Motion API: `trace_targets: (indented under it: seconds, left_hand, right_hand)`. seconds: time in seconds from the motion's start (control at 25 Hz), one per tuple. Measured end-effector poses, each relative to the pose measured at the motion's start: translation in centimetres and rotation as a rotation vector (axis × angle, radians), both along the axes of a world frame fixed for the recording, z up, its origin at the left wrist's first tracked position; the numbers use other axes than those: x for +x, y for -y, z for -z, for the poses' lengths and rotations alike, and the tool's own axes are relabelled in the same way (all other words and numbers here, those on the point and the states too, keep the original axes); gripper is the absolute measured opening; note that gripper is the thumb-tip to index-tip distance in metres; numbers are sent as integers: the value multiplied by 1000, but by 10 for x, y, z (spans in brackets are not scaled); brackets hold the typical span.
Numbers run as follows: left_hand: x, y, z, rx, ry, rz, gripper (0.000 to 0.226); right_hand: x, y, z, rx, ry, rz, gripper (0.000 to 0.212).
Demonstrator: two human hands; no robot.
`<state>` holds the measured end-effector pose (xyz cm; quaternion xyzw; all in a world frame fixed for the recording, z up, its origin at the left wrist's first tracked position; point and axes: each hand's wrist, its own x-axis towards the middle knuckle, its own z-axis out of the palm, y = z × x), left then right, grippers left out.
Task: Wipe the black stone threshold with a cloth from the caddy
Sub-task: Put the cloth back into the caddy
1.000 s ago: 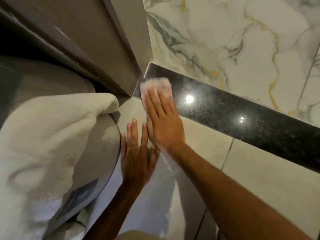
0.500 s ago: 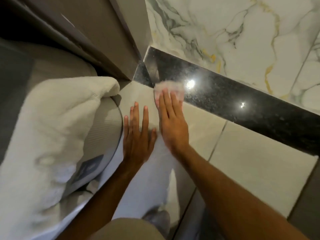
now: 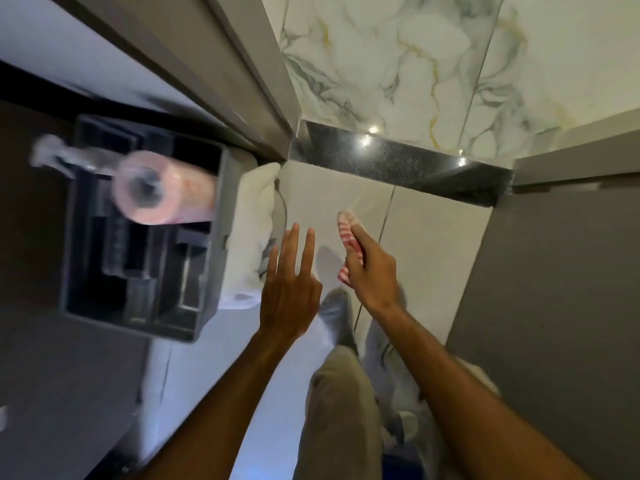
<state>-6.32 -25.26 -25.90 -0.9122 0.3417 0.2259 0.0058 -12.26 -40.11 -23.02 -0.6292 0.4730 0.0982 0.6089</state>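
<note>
The black stone threshold (image 3: 398, 164) runs across the doorway between the marble floor and the pale tiles, far below my hands. My right hand (image 3: 372, 275) is shut on a red-and-white striped cloth (image 3: 348, 233), held in the air well short of the threshold. My left hand (image 3: 291, 289) hovers beside it with fingers spread and nothing in it. The grey caddy (image 3: 211, 237) stands at the left with a roll of pink cloths (image 3: 162, 192) sticking out of it.
White towels (image 3: 256, 223) lie between the caddy and the door frame (image 3: 249, 77). A grey wall (image 3: 554, 271) closes the right side. My legs and grey shoes (image 3: 337, 317) stand on the pale tiles (image 3: 433, 230). Marble floor (image 3: 398, 64) lies beyond the threshold.
The view has pulled far up and away from the floor. My right hand has lifted the cloth off the threshold and bunched it. My left hand has left the tile. The caddy has come into view.
</note>
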Motion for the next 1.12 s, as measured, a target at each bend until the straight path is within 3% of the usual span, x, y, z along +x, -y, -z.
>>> trace_targets:
  seconds: [0.12,0.2,0.4,0.56,0.68,0.88,0.96,1.12]
  left_hand:
    - [3,-30,-111,-111,45,-48,65]
    - [17,-53,-164,-151,34,-95,67]
    - [75,-130,-216,-100,99,-163,71]
    - [124,-210,-189,-19,93,-170,63]
    - [150,-244,-154,70,29,-59,64]
    - [185,-252,-97,-168,74,-83,65]
    - [199,-243,-71,-182,87,-6,66]
    - [207,-226,-17,-195,123,101,74]
  right_hand:
    - [1,-18,-120,-68,111,36,47]
    - [6,-36,-168,-118,142,-29,49]
    - [37,-116,-219,-147,187,-110,48]
    - [70,-207,-193,-81,156,-162,42]
    - [105,-260,-156,-16,78,-220,37]
    - [146,-320,-61,-213,-90,-166,17]
    - [152,-326,-19,-292,-144,-217,34]
    - [150,-340,43,-369,-275,-646,75]
